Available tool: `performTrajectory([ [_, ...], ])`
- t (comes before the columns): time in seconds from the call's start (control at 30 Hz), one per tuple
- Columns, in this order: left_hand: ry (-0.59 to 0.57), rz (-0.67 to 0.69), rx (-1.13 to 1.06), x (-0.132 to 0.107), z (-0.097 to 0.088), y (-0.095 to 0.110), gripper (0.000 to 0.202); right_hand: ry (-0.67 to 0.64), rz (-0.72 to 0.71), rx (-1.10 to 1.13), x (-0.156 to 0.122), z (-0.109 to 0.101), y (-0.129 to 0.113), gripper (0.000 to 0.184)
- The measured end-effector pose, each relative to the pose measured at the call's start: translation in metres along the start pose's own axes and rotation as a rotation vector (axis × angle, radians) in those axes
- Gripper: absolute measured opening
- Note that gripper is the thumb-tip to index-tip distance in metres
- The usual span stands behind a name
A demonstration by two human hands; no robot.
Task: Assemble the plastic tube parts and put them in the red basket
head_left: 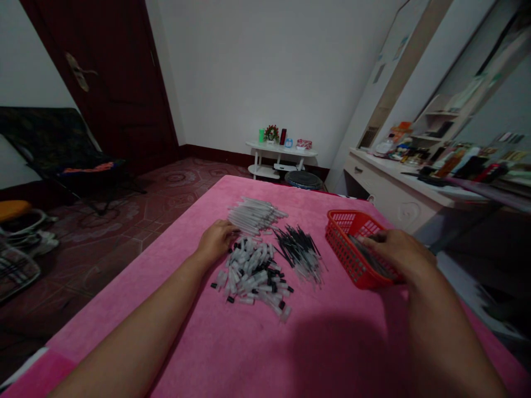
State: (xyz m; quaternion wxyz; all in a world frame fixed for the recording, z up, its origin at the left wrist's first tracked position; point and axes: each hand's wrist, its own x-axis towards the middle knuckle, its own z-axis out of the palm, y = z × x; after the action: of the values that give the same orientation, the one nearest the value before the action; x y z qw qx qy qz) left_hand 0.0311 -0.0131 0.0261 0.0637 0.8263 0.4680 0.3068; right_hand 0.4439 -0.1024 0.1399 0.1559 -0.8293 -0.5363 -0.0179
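Observation:
My left hand (218, 241) rests on the pink cloth with its fingers curled, beside a pile of clear slim tubes (255, 215). What its fingers hold, if anything, is hidden. Just below it lies a heap of short translucent caps with black ends (253, 273). To the right of both piles are thin dark rods with clear ends, like pen refills (301, 251). My right hand (400, 251) reaches over the red plastic basket (346, 257), fingers bent at its rim. Long greyish sticks (369, 257) lie in the basket under the fingers; the grip itself is blurred.
The pink cloth (332, 342) covers the table. A white dresser (398, 188) crowded with bottles stands close on the right. Beyond the table is a low white stand (282, 149) with small items. A dark folding chair (50, 138) is at the left, near the door (112, 72).

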Motion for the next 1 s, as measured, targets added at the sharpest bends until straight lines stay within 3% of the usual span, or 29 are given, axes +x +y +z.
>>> performTrajectory([
  [0.07, -0.011, 0.005, 0.031, 0.000, 0.000, 0.001, 0.026, 0.001, 0.022, -0.011, -0.007, -0.006, -0.017, 0.033],
  [0.17, -0.031, 0.008, 0.080, 0.000, 0.000, 0.000, 0.023, -0.006, -0.189, 0.134, -0.019, -0.004, -0.051, 0.023],
  [0.23, -0.038, 0.001, 0.098, 0.000, 0.000, -0.001, 0.021, -0.115, -0.347, 0.219, -0.029, 0.007, -0.072, 0.017],
  [0.33, -0.014, -0.035, 0.142, -0.001, -0.001, -0.004, 0.018, -0.247, -0.469, 0.202, -0.046, 0.030, -0.097, 0.012],
  [0.47, 0.072, -0.118, 0.234, -0.002, -0.003, -0.005, 0.017, -0.281, -0.554, 0.149, -0.069, 0.054, -0.119, 0.015],
  [0.7, 0.234, -0.134, 0.042, -0.003, 0.000, 0.001, 0.028, -0.321, -0.587, 0.067, -0.083, 0.069, -0.131, 0.014],
  [1.0, 0.261, 0.026, -0.077, -0.003, 0.003, 0.009, 0.033, -0.240, -0.497, -0.138, -0.076, 0.074, -0.126, 0.017],
])
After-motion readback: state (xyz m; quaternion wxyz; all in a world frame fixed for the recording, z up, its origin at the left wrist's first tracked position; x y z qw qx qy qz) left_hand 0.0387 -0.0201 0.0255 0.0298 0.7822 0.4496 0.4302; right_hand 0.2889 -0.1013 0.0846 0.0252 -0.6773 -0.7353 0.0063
